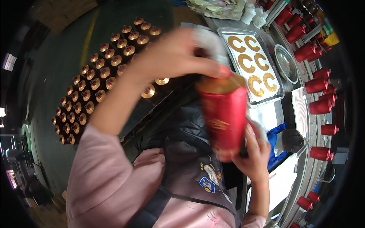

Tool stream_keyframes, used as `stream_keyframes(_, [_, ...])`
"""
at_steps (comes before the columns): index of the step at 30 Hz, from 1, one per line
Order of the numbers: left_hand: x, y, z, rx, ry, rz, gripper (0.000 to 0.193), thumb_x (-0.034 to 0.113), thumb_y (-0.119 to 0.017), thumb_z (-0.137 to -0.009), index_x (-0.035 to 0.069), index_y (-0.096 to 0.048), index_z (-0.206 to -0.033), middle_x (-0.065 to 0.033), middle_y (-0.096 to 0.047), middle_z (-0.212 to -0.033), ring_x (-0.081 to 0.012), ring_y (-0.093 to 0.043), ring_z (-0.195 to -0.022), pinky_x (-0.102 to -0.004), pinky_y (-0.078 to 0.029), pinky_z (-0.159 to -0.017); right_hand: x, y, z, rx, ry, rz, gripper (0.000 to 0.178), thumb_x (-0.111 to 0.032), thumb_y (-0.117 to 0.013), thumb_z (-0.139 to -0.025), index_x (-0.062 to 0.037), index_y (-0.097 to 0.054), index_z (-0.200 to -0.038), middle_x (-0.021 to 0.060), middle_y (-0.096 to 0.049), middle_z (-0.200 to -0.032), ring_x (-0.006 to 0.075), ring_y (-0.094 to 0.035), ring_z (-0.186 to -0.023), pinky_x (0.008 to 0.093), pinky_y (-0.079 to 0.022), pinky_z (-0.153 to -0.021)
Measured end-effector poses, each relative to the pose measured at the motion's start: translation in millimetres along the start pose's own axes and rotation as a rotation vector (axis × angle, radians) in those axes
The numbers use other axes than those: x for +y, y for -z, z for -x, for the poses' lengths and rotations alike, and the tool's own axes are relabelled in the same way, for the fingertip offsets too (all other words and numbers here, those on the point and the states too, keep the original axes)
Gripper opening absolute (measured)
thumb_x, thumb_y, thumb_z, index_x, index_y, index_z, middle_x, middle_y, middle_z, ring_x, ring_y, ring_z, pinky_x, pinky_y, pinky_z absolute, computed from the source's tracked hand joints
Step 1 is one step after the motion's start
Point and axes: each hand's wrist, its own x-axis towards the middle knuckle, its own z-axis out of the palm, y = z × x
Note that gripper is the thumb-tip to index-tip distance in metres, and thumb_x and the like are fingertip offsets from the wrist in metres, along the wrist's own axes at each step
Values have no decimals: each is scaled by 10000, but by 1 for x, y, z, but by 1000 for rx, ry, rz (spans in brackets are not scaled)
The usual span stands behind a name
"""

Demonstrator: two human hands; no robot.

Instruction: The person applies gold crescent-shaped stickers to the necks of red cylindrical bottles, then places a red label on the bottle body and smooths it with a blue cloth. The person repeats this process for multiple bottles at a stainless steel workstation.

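Observation:
A red bottle (223,114) with a gold shoulder is held up in front of my apron, tilted slightly and blurred by motion. My left hand (180,53) curls around its top, the thumb by the red neck. A whitish blurred thing (212,42) shows beside those fingers; I cannot make out what it is. Low on the bottle's right side, my right hand (253,152) grips it near the base. Just beyond the bottle, a metal tray (281,91) carries a white sheet with several gold C-shaped labels (247,63).
Several gold-topped bottles (95,83) stand in rows at left. On the right, a steel bowl (286,64), a blue cloth (274,146) and white papers (283,184) lie on the worktop. Red bottles (320,106) line the far right. A plastic bag (216,8) sits at the back.

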Motion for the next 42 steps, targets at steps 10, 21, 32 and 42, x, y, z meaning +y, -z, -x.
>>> stream_keyframes(10, [-75,-2,227,564,398,-975,198,145,-801,-779,8,-695,-875,-146,-660,-921,-360,-630,-839,-453,-495,-718,-6,-12,-14,29,-251,-153,921,-9,-831,-740,-83,-420,-1561,217,-610,-1402,369,-615,-1261,405,-523,-984])
stream_keyframes(21, [-221,-30,326,674,666,-947,195,170,-773,-776,-6,-716,-838,-183,-686,-902,-370,-667,-866,-470,-535,-782,11,2,75,162,-624,-86,803,-57,-751,-868,-154,-408,-1587,115,-685,-1215,84,-529,-673,218,-436,-590])
stream_keyframes(32, [-218,-26,322,643,637,-928,202,213,-720,-817,37,-727,-917,-189,-707,-941,-389,-680,-915,-476,-541,-804,28,0,56,146,-545,-133,706,-125,-716,-926,-126,-432,-1572,78,-682,-1156,48,-453,-597,204,-342,-521])
stream_keyframes(42, [-137,-11,163,860,164,-764,173,134,-719,-910,25,-738,-1045,-145,-742,-1011,-304,-714,-921,-389,-559,-845,35,36,99,422,-822,-570,533,-352,-693,-958,-32,-627,-1380,69,-758,-979,40,-486,-551,193,-378,-498])
